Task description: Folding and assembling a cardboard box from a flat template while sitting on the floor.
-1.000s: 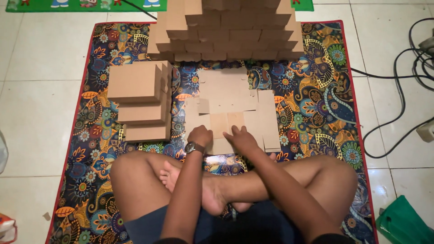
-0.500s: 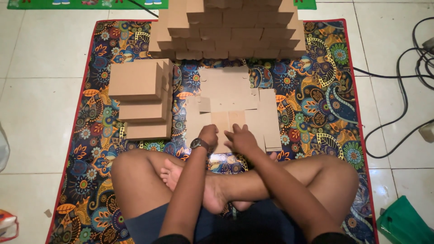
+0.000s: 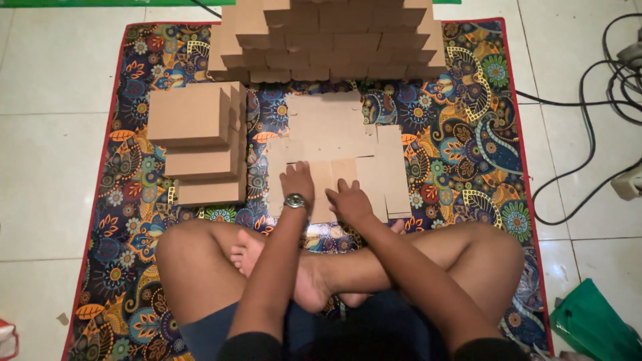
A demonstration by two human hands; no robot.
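Observation:
A flat, unfolded brown cardboard box blank (image 3: 338, 137) lies on a colourful patterned mat (image 3: 468, 127) in front of my crossed legs. My left hand (image 3: 297, 182), with a wristwatch on its wrist, presses palm-down on the blank's near left flap. My right hand (image 3: 349, 200) rests flat on the near middle flap right beside it. Both hands have their fingers spread on the cardboard and grip nothing.
A stack of folded brown boxes (image 3: 197, 144) stands on the mat to the left. A stepped wall of many more boxes (image 3: 328, 37) fills the far edge. Black cables (image 3: 595, 113) and a power strip lie on the white tiles at right; a green bag (image 3: 595, 327) is at lower right.
Both hands slid a little forward onto the blank's near flaps; the view has shifted slightly. The boxes have not moved.

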